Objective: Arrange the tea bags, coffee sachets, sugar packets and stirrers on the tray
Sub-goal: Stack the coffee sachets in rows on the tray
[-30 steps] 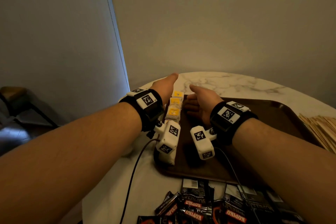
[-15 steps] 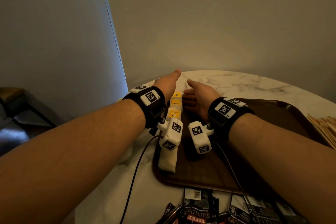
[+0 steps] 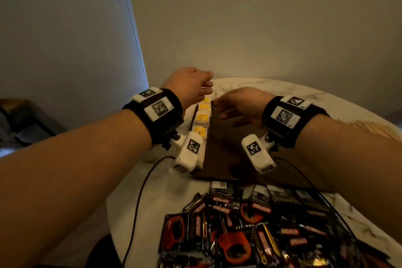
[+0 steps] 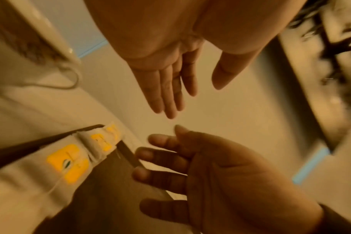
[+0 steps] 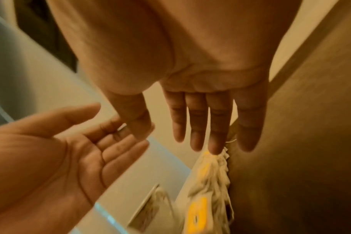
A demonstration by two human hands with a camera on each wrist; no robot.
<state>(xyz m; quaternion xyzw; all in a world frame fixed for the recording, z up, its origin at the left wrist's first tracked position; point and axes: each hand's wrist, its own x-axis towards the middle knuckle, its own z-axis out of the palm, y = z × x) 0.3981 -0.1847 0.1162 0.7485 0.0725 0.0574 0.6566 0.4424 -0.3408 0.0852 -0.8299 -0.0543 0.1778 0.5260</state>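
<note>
From the head view, a dark brown rectangular plastic tray (image 3: 228,137) sits on the round white marble tabletop (image 3: 282,89). A row of white paper tea bags with yellow tags (image 3: 203,115) runs along the tray's left edge, one behind the other. The left hand (image 3: 189,85) hovers above the far end of that row, and the right hand (image 3: 241,102) hangs over the tray just beside it; neither holds anything. A loose heap of black-and-red foil coffee sachets (image 3: 250,230) lies on the tabletop near the tray's front edge, off the tray. Pale wooden stirrers (image 3: 367,126) lie past the right forearm, blurred.

In the left wrist view, the left hand (image 4: 170,76) shows straight, relaxed fingers (image 4: 170,98) with the thumb apart, empty. Below it the right hand (image 4: 220,174) has spread fingers, also empty. The tea bags (image 4: 70,159) lie along the tray (image 4: 114,197) rim.

In the right wrist view, the right hand (image 5: 206,98) has its fingers (image 5: 216,131) extended, tips right above the tea bags (image 5: 208,182), contact unclear. The left hand (image 5: 50,158) is palm up and empty.
</note>
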